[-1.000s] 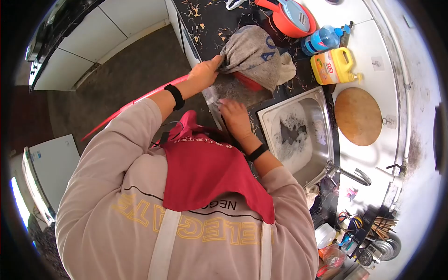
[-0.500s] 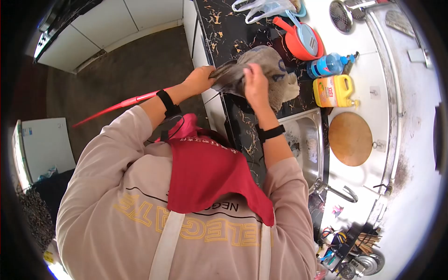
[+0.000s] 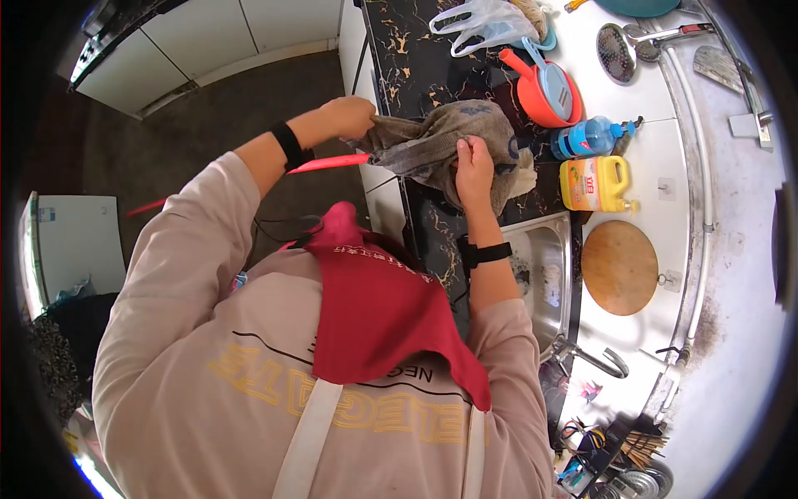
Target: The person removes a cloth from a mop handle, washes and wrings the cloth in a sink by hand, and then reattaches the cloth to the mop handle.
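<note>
Pinched in my left hand (image 3: pixel 351 117) is one end of a grey-brown cloth (image 3: pixel 432 137), stretched out over the counter's front edge. My right hand (image 3: pixel 475 170) grips the cloth's near side, thumb on top. The rest of the cloth lies bunched on the black marbled counter (image 3: pixel 407 50), with a paler piece showing at its right. A red pole (image 3: pixel 332 163) runs from the floor area behind my left forearm up to the cloth; whether it touches the cloth cannot be made out.
Right of the cloth stand a red dipper (image 3: pixel 532 96), a blue bottle (image 3: pixel 586 137) and a yellow jug (image 3: pixel 592 183). Nearer are a steel sink (image 3: pixel 544 274) with a faucet (image 3: pixel 582 353) and a round wooden board (image 3: pixel 619 268). A plastic bag (image 3: pixel 482 23) lies farther back.
My left hand has moved slightly up and left, pulling the cloth's end outward. My right hand has lowered onto the cloth. More of the red pole shows beside the cloth.
</note>
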`<state>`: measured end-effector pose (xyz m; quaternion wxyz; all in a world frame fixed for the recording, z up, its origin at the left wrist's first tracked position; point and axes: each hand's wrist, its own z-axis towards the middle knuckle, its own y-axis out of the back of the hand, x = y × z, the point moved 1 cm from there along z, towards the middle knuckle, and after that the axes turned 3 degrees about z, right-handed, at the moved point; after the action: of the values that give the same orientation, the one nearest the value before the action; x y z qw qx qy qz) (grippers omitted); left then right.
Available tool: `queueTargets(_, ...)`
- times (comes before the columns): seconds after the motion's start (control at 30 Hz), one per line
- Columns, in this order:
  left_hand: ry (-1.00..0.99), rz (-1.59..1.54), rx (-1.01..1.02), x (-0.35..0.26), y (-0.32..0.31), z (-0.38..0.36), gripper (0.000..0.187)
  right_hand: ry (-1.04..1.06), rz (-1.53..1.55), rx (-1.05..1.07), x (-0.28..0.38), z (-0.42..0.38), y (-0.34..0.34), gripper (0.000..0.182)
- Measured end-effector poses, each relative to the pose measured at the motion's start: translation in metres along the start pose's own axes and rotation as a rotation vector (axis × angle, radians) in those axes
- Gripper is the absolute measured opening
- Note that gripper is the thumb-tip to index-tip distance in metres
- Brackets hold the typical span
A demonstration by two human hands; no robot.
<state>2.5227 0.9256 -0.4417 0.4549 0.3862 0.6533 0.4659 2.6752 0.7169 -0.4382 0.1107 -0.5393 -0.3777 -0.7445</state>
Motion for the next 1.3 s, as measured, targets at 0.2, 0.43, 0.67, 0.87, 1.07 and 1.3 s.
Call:
queueTargets(0.2,0.121,-1.142,0.144,-0.022,0.0,0.01,0.025,0.056,-0.037,-0.007,-0.011,-0.004,0.001,0.023)
queueTargets(0.43,-0.506,-0.576,-0.251,-0.052,-0.01,0.009,0.023,0.103,-0.026,0.076,-0.014,-0.024,0.018,0.023)
queueTargets(0.67,-0.392,-0.94,0.443,-0.048,-0.019,0.024,0.023,-0.003,0.124,0.142,-0.03,-0.033,0.023,0.023)
queueTargets(0.87,-0.356,-1.53,0.485,-0.043,-0.047,0.034,0.044,-0.076,0.286,0.201,-0.018,-0.037,0.022,0.019)
queueTargets(1.07,-0.58,-0.79,0.039,-0.042,-0.039,0.03,0.05,0.119,0.301,0.295,-0.003,-0.036,0.016,0.017)
queueTargets(1.3,-0.271,-1.139,-0.094,-0.033,-0.058,0.04,0.017,0.106,0.249,0.308,0.007,-0.036,0.016,0.015)
